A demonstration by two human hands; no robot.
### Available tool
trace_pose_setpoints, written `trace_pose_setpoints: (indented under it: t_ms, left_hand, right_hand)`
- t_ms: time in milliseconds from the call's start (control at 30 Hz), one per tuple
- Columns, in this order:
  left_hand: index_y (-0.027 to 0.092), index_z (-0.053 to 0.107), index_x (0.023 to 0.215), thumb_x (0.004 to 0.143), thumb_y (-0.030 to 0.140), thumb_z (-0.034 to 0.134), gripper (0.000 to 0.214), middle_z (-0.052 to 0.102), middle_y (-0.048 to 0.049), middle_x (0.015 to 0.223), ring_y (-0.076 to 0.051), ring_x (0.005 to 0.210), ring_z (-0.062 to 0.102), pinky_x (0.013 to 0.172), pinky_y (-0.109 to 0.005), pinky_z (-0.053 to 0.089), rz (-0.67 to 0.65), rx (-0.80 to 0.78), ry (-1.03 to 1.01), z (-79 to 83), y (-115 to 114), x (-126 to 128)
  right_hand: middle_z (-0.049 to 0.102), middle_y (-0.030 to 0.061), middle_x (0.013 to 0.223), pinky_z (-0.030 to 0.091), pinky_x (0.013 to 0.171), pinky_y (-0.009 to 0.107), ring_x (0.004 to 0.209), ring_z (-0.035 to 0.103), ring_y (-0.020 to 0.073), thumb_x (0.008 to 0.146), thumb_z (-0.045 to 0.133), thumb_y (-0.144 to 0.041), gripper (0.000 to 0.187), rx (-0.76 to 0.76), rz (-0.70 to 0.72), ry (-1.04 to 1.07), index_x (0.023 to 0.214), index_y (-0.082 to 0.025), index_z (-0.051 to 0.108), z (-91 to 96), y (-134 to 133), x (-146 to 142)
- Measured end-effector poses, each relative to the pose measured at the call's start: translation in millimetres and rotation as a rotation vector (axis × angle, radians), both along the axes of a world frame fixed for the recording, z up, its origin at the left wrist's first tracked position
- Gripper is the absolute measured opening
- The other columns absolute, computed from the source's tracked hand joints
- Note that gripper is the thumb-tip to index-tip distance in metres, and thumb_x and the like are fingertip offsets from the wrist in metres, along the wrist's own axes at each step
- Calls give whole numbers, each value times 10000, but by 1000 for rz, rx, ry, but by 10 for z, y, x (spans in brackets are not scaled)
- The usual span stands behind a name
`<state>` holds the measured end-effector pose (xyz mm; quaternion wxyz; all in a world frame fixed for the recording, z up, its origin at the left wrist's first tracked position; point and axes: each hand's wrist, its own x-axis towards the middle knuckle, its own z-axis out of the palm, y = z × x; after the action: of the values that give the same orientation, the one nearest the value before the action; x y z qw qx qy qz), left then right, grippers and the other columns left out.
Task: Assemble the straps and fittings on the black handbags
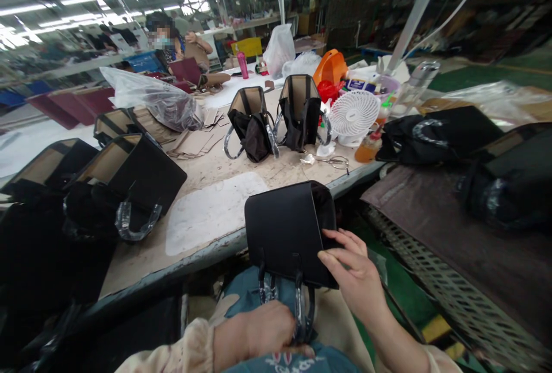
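A black handbag (280,223) rests tilted on my lap against the table edge, its handles toward me. My right hand (356,269) pinches the edge of its right side between thumb and fingers. Down at the plastic-wrapped handle (301,310), my left hand (265,327) is closed, with its fingers partly hidden by the sleeve angle and the handle. The bag's inside faces away from me, so I cannot see into it.
Two open black bags (252,126) stand on the table (207,166), and more (138,166) are at the left. A white fan (353,113), scissors (336,161) and a bottle of amber liquid (368,147) sit at the right. A cart (414,195) holds further bags. A masked person (172,45) works beyond.
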<state>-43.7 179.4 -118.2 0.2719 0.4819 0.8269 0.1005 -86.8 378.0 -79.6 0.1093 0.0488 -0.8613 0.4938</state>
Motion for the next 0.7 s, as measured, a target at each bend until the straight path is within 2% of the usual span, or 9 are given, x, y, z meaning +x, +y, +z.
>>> trace_pose_setpoints:
  t_ms: [233,400,567,700]
  left_hand:
    - [130,594,543,835,528,453,513,561,-26,462,-105,400,483,389,-223,274,32,-15,-19,223,22,-27]
    - [118,621,579,830,538,452,518,606,-54,527,-120,439,514,424,-229,308,32,-72,17,258,47,-33]
    - [117,631,608,830,534,456,505,612,-61,537,-126,459,525,440,-221,340,59,-88,-42,268,38,-34]
    - [127,628,605,832,548,437,515,605,-61,536,-139,462,529,449,-231,361,86,-68,-55,282,25,-43]
  right_hand:
    - [649,29,1012,300,971,444,1064,463,236,779,606,-373,204,-32,-43,133,631,-252,678,154,-111,-592]
    - [663,28,909,362,919,383,968,536,206,799,580,-370,231,-104,-96,187,636,-227,659,220,-143,-816]
    - [626,24,828,439,755,302,797,572,160,862,491,-338,202,-245,-184,121,814,-200,631,213,20,-653]
    - [588,22,802,430,727,299,771,555,160,836,537,-286,116,-180,-184,170,786,-200,596,137,202,-328]
